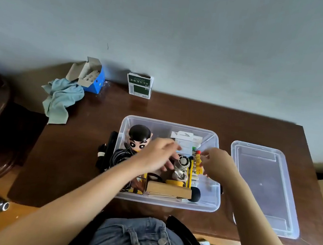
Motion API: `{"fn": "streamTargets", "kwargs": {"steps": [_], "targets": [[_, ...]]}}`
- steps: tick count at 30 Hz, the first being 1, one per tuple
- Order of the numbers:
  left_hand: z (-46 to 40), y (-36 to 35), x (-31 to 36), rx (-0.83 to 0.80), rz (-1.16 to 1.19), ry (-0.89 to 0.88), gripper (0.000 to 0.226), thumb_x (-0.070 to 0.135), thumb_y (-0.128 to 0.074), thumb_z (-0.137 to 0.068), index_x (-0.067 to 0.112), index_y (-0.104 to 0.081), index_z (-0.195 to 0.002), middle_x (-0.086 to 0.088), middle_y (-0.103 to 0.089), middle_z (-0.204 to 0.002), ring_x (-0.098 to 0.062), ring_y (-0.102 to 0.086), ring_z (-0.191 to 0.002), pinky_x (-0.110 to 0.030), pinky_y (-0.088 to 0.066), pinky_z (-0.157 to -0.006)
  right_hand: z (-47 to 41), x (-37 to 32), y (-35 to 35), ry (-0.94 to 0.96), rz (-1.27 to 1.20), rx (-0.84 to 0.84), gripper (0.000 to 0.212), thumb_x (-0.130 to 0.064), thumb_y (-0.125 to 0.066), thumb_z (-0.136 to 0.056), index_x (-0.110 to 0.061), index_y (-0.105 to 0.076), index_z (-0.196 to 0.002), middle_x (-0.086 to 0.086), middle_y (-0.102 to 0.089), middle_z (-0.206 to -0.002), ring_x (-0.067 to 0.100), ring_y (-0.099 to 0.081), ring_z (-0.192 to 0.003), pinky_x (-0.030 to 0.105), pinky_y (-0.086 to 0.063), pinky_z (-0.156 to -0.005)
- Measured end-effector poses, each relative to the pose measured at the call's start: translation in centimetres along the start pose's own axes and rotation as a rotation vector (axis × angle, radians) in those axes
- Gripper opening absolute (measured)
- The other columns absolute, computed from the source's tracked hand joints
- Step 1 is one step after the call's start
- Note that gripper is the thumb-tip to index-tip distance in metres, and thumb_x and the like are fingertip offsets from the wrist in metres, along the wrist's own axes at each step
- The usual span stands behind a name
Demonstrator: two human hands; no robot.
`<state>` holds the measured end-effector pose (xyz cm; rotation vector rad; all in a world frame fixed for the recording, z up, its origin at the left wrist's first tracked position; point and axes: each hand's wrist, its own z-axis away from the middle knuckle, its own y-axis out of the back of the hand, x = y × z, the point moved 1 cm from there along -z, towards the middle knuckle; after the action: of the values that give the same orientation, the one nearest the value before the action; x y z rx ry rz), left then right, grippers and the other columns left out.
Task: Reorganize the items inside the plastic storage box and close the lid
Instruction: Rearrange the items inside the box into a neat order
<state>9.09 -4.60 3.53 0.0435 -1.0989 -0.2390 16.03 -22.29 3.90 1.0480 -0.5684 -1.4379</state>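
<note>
Counted: 1 clear plastic storage box (215, 200) on the bench (178, 110), 1 lid (263, 185) beside it. In the box: 1 cartoon figure (138, 137), 1 black cable coil (120, 156), 1 wooden block (168, 190), 1 yellow tube w/ red cap (197, 162), 1 yellow tape roll (174, 182), 1 black ball (195, 194), approx. 2 white packs (184, 139). Outside: 1 blue carton (95, 79), 1 green-white pack (139, 85), 1 cloth (61, 100). 2 hands: left (158, 156), right (217, 164).
</note>
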Motion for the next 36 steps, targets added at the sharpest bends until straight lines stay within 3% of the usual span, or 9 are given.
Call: {"fn": "streamTargets", "kwargs": {"steps": [5,8,11,13,17,20,23,32,36], "targets": [[3.3,7.1,-3.3,0.274,-0.522,-0.033,0.022,0.022,-0.05,-0.097,0.027,-0.066,-0.11,0.015,-0.063,-0.099,-0.003,-0.06,-0.092,-0.018,-0.046,-0.072,-0.2,-5.2,-1.7,0.265,-0.156,-0.16,0.018,-0.015,-0.051,-0.091,-0.018,-0.066,-0.103,-0.002,-0.07,-0.091,0.016,-0.066,-0.077,0.03,-0.054,-0.075],[4.8,7.8,-4.2,0.239,-0.681,-0.066,0.028,0.016,-0.057,-0.092,0.024,-0.065,-0.117,0.012,-0.062,-0.108,-0.007,-0.057,-0.104,-0.018,-0.041,-0.082,-1.3,-7.6,-4.8,0.392,0.057,-0.274,0.025,-0.015,-0.054,-0.09,-0.012,-0.065,-0.112,0.003,-0.067,-0.11,0.02,-0.061,-0.099,0.031,-0.049,-0.088],[5.2,7.4,-4.5,0.172,-0.825,-0.111,0.037,0.025,-0.059,-0.089,0.027,-0.058,-0.126,0.011,-0.052,-0.129,-0.009,-0.046,-0.119,-0.031,-0.039,-0.099,-2.5,-9.0,-7.6,0.416,0.282,-0.33,0.021,-0.007,-0.051,-0.089,-0.006,-0.067,-0.104,0.009,-0.067,-0.102,0.028,-0.06,-0.098,0.033,-0.05,-0.084],[5.2,7.2,-4.7,0.168,-0.83,-0.086,0.042,0.027,-0.06,-0.088,0.029,-0.053,-0.129,0.012,-0.046,-0.133,-0.01,-0.043,-0.121,-0.033,-0.038,-0.102,-3.2,-9.4,-8.7,0.396,0.4,-0.343,0.015,-0.001,-0.049,-0.088,-0.003,-0.063,-0.085,0.008,-0.059,-0.079,0.029,-0.056,-0.083,0.031,-0.046,-0.07],[5.0,7.2,-5.1,0.166,-0.793,-0.07,0.049,0.02,-0.061,-0.087,0.03,-0.047,-0.133,0.013,-0.043,-0.133,-0.01,-0.045,-0.119,-0.032,-0.044,-0.096,-4.3,-9.3,-10.3,0.34,0.502,-0.381,0.013,0.003,-0.049,-0.086,-0.006,-0.051,-0.076,0.003,-0.043,-0.065,0.027,-0.049,-0.078,0.031,-0.041,-0.065],[4.6,7.2,-5.0,0.19,-0.824,-0.044,0.05,0.019,-0.06,-0.087,0.029,-0.046,-0.134,0.008,-0.047,-0.13,-0.013,-0.045,-0.118,-0.032,-0.047,-0.091,-4.4,-9.2,-11.2,0.304,0.495,-0.365,0.014,0.002,-0.05,-0.087,-0.004,-0.062,-0.091,0.009,-0.061,-0.087,0.033,-0.059,-0.09,0.033,-0.043,-0.066],[4.0,7.1,-4.7,0.194,-0.886,0.015,0.048,0.023,-0.063,-0.087,0.022,-0.048,-0.133,0.001,-0.056,-0.122,-0.018,-0.048,-0.114,-0.037,-0.049,-0.088,-4.4,-8.9,-11.8,0.295,0.506,-0.332,0.024,0.001,-0.051,-0.089,-0.003,-0.063,-0.109,0.015,-0.064,-0.111,0.034,-0.06,-0.103,0.035,-0.046,-0.073],[3.4,8.1,-4.7,0.113,-0.821,0.093,0.044,0.018,-0.06,-0.089,0.021,-0.05,-0.132,-0.002,-0.061,-0.122,-0.019,-0.059,-0.11,-0.032,-0.05,-0.088,-3.8,-8.8,-10.4,0.314,0.469,-0.4,0.019,-0.008,-0.047,-0.092,-0.001,-0.064,-0.096,0.014,-0.064,-0.097,0.031,-0.059,-0.087,0.032,-0.045,-0.065],[4.2,9.6,-4.2,0.171,-0.495,0.079,0.029,0.012,-0.059,-0.091,0.021,-0.059,-0.119,0.003,-0.067,-0.094,-0.006,-0.07,-0.067,-0.02,-0.056,-0.064,-2.9,-8.1,-8.5,0.284,0.123,-0.301,0.027,-0.013,-0.04,-0.095,-0.005,-0.065,-0.104,0.008,-0.065,-0.1,0.025,-0.061,-0.093,0.033,-0.05,-0.077]]}}
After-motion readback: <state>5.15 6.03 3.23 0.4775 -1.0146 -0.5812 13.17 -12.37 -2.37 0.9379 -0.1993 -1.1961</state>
